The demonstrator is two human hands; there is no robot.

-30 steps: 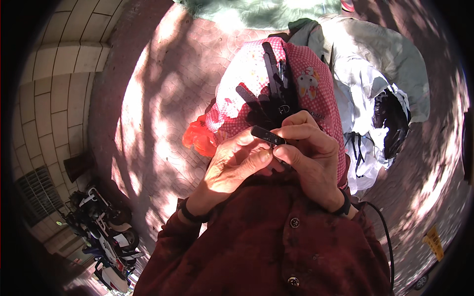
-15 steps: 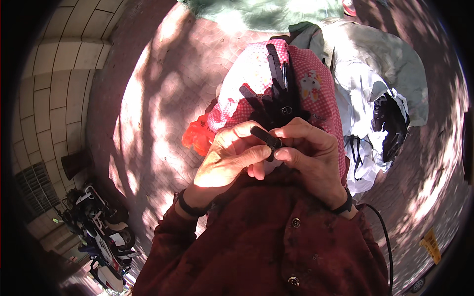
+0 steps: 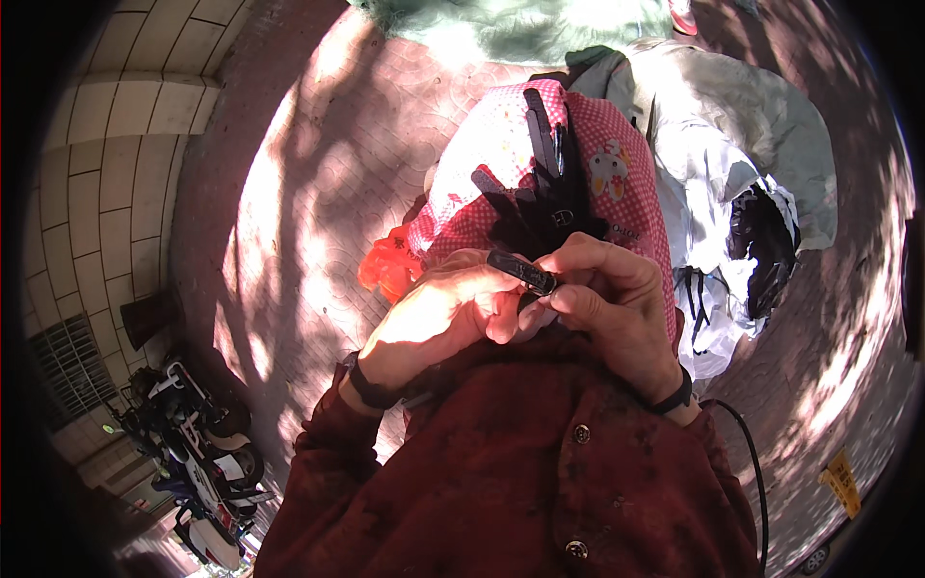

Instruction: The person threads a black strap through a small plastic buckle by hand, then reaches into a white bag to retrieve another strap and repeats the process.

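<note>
"Since our right hand (image 3: 609, 289) pinches one end of the short, narrow black strip with pale marks (image 3: 521, 273), how closed is that grip?"

"Thumb and forefinger close on the end nearest them, with little gap beyond the strip's own thickness."

"And our left hand (image 3: 445, 303)?"

"It curls in at the other end, fingers bent beneath and behind the strip. We can't make out whether they press on it or only steady it."

"So where does the strip sit?"

"Between our two hands, tilted, its left end higher in view. Just beyond it spreads the pink-and-white checked cloth with a rabbit figure (image 3: 636, 149), which carries a loose cluster of long black pieces (image 3: 541, 207)."

"How far along are we, then?"

"Partway, we'd judge: one strip is up in our fingers, and our work on it looks unfinished, as it isn't set down."

"Are the black pieces on the cloth dealt with, or waiting?"

"We can't say; they overlap in shadow, and nothing marks them either way. Over to our right, the crumpled white plastic bag (image 3: 708, 207) with black material showing at its mouth (image 3: 756, 246) doesn't settle how much is left."
</note>
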